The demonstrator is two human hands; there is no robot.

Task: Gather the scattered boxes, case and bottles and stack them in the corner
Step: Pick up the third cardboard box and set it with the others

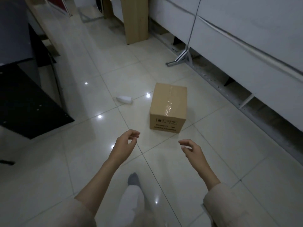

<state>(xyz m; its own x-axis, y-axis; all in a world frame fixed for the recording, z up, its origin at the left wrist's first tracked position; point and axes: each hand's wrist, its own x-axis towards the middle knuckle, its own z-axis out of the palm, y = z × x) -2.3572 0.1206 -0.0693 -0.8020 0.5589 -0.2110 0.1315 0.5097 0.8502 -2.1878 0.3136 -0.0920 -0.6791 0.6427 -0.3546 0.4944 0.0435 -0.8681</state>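
A taped brown cardboard box (168, 105) stands upright on the glossy tiled floor (82, 161), just ahead of both hands, with black print on its near face. A white bottle (124, 99) lies on its side on the floor to the left of the box. My left hand (126, 142) hovers short of the box's near left corner, fingers loosely curled and holding nothing. My right hand (190, 147) hovers below the box's near right corner, also loosely curled and holding nothing. Neither hand touches the box.
A black panel (31, 110) lies at the left beside dark furniture. White cabinets (246, 46) on a metal frame run along the right. A metal stand foot (178, 59) and a wooden board (136, 22) stand further back. My foot in a grey sock (133, 179) is below the hands.
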